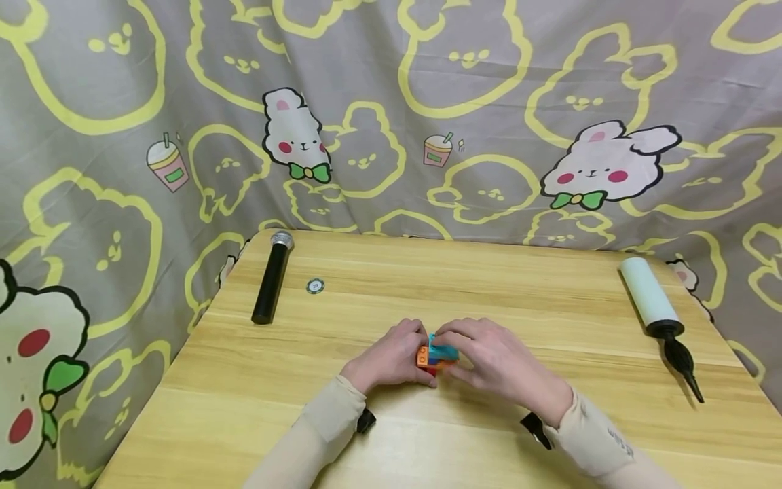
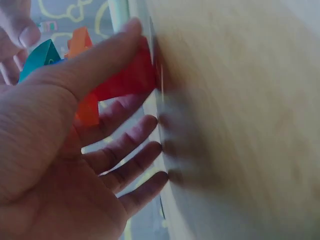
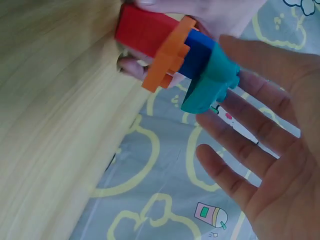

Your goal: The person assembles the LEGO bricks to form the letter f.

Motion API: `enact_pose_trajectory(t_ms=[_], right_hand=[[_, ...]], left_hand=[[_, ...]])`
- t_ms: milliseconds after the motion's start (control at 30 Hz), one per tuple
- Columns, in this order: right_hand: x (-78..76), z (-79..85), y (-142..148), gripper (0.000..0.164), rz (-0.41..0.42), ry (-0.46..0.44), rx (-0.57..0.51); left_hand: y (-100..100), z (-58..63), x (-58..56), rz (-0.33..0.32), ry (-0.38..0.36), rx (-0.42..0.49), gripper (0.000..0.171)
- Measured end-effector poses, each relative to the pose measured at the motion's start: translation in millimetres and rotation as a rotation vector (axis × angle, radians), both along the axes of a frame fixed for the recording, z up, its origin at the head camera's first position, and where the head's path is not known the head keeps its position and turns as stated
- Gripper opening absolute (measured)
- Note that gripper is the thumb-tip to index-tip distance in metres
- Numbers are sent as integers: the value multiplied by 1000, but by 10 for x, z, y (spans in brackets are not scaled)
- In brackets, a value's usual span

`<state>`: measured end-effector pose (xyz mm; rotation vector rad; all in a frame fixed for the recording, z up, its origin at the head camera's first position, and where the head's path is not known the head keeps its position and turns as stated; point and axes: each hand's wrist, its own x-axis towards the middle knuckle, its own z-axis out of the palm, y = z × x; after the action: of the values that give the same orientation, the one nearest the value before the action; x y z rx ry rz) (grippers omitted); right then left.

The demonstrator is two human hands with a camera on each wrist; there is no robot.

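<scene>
A small stack of toy building blocks (image 1: 434, 354) stands on the table between the two hands. From the bottom it has a red block (image 3: 145, 29), an orange plate with studs (image 3: 167, 55), a blue block (image 3: 199, 52) and a curved teal block (image 3: 210, 82). The left hand (image 1: 394, 354) pinches the red block between thumb and fingers, its other fingertips close to the tabletop. Over the teal top is the right hand (image 1: 491, 353), its fingers spread and fairly straight around that block. Whether its fingertips touch the teal block is hard to tell.
A black microphone (image 1: 272, 278) lies at the left of the wooden table (image 1: 489, 278), beside a round chip (image 1: 315, 286). To the right lies a pale cylinder pump with a black nozzle (image 1: 650, 295). A patterned curtain (image 1: 366, 81) hangs behind the table.
</scene>
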<state>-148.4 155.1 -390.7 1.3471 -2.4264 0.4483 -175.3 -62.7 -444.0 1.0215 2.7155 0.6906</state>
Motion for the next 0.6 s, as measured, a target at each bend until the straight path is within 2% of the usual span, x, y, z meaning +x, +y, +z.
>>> enact_pose_trajectory(t_ms=[200,300,467,533,600], right_hand=[[-13,-34,29,93,-35,-45,60],[-32,-73,25,109,-38,-53,76],[-58,-127,-3,112,-50,-23,57],[-65,-134,-14,110,-56,-12,52],[-82,-142,-24,108,-59,-11,41]], left_hand=[[-31,67,-26,34,-209,136,52],[-34,91,-38,8,-281,213,50],[-35,117,-36,-42,-462,340,49],[-46,128,-32,-34,-520,353,49],[-62,145,-26,-11,-529,335,47]])
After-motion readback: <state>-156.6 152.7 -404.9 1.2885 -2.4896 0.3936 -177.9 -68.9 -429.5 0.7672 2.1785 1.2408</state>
